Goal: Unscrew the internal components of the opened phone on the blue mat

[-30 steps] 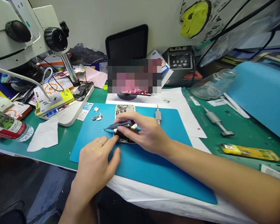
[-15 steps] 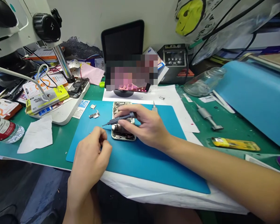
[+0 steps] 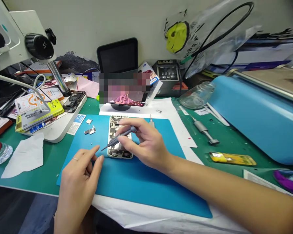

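An opened phone (image 3: 113, 133) with its inner parts showing lies on the blue mat (image 3: 127, 185). My right hand (image 3: 144, 139) is over the phone's right side and holds a dark grey screwdriver (image 3: 120, 137) between thumb and fingers, its tip pointing down left past the phone's edge. Left of the phone, my left hand (image 3: 84, 172) is above the mat with thumb and index finger apart and nothing seen between them; a ring is on one finger. Small metal parts (image 3: 90, 130) rest on the mat beyond my left hand.
A tablet (image 3: 127, 94) stands behind the mat on white paper. At left are a microscope stand (image 3: 57, 78), boxes (image 3: 42, 113) and a bottle (image 3: 0, 152). At right lie a glass jar (image 3: 197, 96), another screwdriver (image 3: 205, 131), a yellow battery-like piece (image 3: 231, 158) and a blue case (image 3: 246, 120).
The thumb and index finger of my left hand have parted. The screwdriver tip has dropped lower, toward the phone's lower left edge. The whole view has shifted, with the scene now lower and further left.
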Demonstrator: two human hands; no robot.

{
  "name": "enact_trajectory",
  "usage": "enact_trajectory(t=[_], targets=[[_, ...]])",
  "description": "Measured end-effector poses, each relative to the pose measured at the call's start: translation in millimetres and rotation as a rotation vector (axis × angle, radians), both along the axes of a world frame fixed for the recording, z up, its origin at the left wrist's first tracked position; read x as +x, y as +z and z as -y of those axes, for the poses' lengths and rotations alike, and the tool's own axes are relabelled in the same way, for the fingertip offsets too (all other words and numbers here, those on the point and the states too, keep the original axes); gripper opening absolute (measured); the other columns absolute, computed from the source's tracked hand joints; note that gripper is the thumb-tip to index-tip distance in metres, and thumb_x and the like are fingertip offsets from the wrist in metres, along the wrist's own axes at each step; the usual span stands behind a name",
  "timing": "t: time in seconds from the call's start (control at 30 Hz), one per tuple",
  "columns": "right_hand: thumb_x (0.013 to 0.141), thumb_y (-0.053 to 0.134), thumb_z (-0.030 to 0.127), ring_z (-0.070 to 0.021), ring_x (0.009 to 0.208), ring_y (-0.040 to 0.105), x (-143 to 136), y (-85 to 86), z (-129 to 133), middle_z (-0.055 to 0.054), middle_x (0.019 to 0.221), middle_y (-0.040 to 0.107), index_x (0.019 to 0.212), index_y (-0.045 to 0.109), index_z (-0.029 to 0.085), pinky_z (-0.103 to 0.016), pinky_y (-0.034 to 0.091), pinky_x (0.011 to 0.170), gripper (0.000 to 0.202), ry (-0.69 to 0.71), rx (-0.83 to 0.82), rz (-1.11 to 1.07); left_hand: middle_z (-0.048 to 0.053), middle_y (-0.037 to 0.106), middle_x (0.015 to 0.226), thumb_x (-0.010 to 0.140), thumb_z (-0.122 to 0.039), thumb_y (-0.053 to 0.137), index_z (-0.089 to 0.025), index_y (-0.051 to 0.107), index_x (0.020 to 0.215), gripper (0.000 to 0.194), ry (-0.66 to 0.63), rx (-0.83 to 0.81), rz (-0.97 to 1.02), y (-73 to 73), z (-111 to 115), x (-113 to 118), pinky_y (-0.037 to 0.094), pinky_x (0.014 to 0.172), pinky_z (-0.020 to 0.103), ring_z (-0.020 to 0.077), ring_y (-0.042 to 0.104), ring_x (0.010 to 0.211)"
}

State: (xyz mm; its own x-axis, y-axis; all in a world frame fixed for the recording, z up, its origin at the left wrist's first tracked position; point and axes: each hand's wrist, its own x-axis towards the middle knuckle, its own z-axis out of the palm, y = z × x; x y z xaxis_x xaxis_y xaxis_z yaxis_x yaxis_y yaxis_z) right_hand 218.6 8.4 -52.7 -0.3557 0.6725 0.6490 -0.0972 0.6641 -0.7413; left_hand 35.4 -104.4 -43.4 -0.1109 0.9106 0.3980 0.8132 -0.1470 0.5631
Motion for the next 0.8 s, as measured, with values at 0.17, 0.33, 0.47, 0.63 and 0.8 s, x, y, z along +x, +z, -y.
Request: enact_trajectory(t=[0.17, 0.33, 0.47, 0.63, 0.8], targets=[[0.093, 0.068, 0.02, -0.0116, 0.083, 0.069, 1.0, -0.7, 2.0, 0.0, 0.092, 0.07, 0.121, 0.058, 0.025, -0.027, 0.06, 0.079, 0.03, 0.006, 0.037, 0.036, -0.002, 0.065, 0.086, 0.101, -0.031, 0.062, -0.022, 0.07, 0.126, 0.028, -0.024, 0.025, -0.054, -3.2, 4.0, -1.2, 0.046, 0.063, 0.021, 0.0073, 0.054, 0.06], [0.093, 0.069, 0.019, -0.0098, 0.082, 0.069, 0.5, -0.6, 1.3, 0.001, 0.091, 0.069, 0.121, 0.058, 0.024, -0.023, 0.059, 0.076, 0.031, -0.003, 0.061, 0.037, 0.0, 0.071, 0.095, 0.103, -0.033, 0.059, -0.021, 0.071, 0.122, 0.026, -0.03, 0.033, -0.067, -1.3, 3.9, -0.5, 0.05, 0.07, 0.02, 0.0097, 0.066, 0.073], [0.092, 0.069, 0.02, -0.0115, 0.08, 0.07, 0.9, -0.3, 1.3, 0.001, 0.088, 0.07, 0.119, 0.06, 0.024, -0.025, 0.06, 0.075, 0.028, -0.005, 0.077, 0.045, 0.001, 0.072, 0.095, 0.102, -0.032, 0.058, -0.021, 0.073, 0.119, 0.025, -0.034, 0.027, -0.068, -0.7, 3.6, 1.0, 0.052, 0.071, 0.022, 0.0125, 0.068, 0.077], [0.093, 0.069, 0.022, -0.0117, 0.075, 0.068, 2.8, 0.9, 4.6, 0.001, 0.087, 0.07, 0.117, 0.061, 0.025, -0.024, 0.059, 0.065, 0.026, -0.002, 0.028, 0.057, 0.001, 0.071, 0.091, 0.101, -0.029, 0.061, -0.021, 0.073, 0.118, 0.022, -0.041, 0.007, -0.074, -1.4, 5.4, 2.6, 0.051, 0.075, 0.023, 0.0131, 0.068, 0.079], [0.092, 0.07, 0.021, -0.0109, 0.074, 0.067, 3.7, 2.2, 9.0, 0.002, 0.085, 0.067, 0.114, 0.063, 0.027, -0.02, 0.053, 0.055, 0.024, 0.02, -0.075, 0.041, -0.001, 0.07, 0.088, 0.1, -0.023, 0.062, -0.022, 0.073, 0.115, 0.018, -0.067, 0.01, -0.072, -0.9, 7.7, 5.0, 0.049, 0.073, 0.022, 0.0117, 0.067, 0.079]])
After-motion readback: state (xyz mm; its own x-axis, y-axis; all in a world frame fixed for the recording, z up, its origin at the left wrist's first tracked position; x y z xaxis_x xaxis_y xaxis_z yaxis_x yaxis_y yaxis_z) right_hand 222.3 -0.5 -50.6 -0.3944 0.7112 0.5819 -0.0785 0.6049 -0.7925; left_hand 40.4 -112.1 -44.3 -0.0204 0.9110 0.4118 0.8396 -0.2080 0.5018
